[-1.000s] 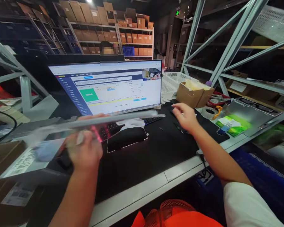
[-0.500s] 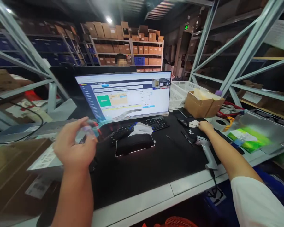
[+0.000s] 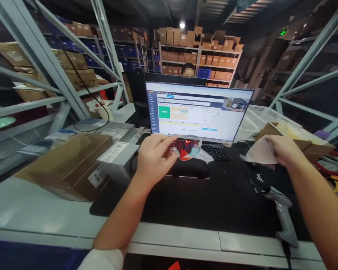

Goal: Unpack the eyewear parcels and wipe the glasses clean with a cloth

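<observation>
My left hand (image 3: 154,157) is closed, thumb and fingers pinching what look like glasses with reddish, shiny lenses (image 3: 184,153), partly see-through and blurred. Below them a black case-like item (image 3: 186,168) with a thin pale edge lies on the black desk mat (image 3: 191,202). Some white, crumpled soft material (image 3: 205,155) rests between it and the keyboard (image 3: 216,152). On the right, my right hand (image 3: 284,150) grips a small white sheet (image 3: 260,152) in the air, thin cloth or paper, above the mouse area.
A monitor (image 3: 197,112) stands behind the keyboard. Cardboard boxes (image 3: 70,161) and a grey box (image 3: 118,157) sit at left. A barcode scanner (image 3: 283,213) lies at right, near an open carton (image 3: 287,131) and a white basket (image 3: 259,116). Beyond the monitor is another person (image 3: 188,70).
My right hand has lifted the white sheet off the mat. My left hand has moved the glasses over the black case. The view has turned left.
</observation>
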A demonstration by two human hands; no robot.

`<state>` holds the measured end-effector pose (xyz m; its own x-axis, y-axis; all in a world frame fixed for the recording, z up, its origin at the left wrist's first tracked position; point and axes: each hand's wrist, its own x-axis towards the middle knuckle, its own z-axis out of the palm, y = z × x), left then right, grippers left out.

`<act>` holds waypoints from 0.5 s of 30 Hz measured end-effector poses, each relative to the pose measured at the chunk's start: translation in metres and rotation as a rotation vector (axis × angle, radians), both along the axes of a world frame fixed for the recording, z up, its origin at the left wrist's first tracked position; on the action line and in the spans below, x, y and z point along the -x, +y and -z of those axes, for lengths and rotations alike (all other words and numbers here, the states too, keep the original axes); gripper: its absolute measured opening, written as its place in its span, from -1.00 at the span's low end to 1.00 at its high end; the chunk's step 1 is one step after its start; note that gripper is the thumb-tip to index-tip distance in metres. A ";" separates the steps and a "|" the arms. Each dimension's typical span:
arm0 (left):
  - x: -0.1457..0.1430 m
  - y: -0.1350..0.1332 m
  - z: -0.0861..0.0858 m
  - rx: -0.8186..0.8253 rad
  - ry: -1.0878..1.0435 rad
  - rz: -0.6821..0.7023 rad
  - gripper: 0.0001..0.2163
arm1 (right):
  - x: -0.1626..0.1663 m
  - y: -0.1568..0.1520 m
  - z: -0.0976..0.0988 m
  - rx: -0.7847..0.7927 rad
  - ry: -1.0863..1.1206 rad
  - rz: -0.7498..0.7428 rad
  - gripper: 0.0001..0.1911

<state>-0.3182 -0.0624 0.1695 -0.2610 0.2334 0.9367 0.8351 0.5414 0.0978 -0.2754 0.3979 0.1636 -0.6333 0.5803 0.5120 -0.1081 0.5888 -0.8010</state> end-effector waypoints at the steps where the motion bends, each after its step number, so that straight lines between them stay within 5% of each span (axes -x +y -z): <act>1: -0.002 0.002 0.000 0.022 -0.006 -0.001 -0.66 | 0.005 -0.018 -0.002 0.064 -0.011 -0.054 -0.66; 4: -0.006 0.006 0.002 0.064 -0.026 0.024 -0.70 | 0.013 -0.085 -0.009 0.322 0.095 -0.259 -0.72; 8: -0.009 0.016 0.007 0.104 -0.090 0.054 -0.71 | 0.002 -0.187 -0.017 0.417 0.266 -0.371 -0.74; 11: -0.014 0.024 0.013 0.164 -0.127 0.092 -0.66 | -0.013 -0.242 -0.019 0.162 0.340 -0.227 -0.79; 15: -0.019 0.030 0.019 0.291 -0.192 0.132 -0.47 | -0.026 -0.267 -0.007 -0.149 0.342 -0.161 -0.87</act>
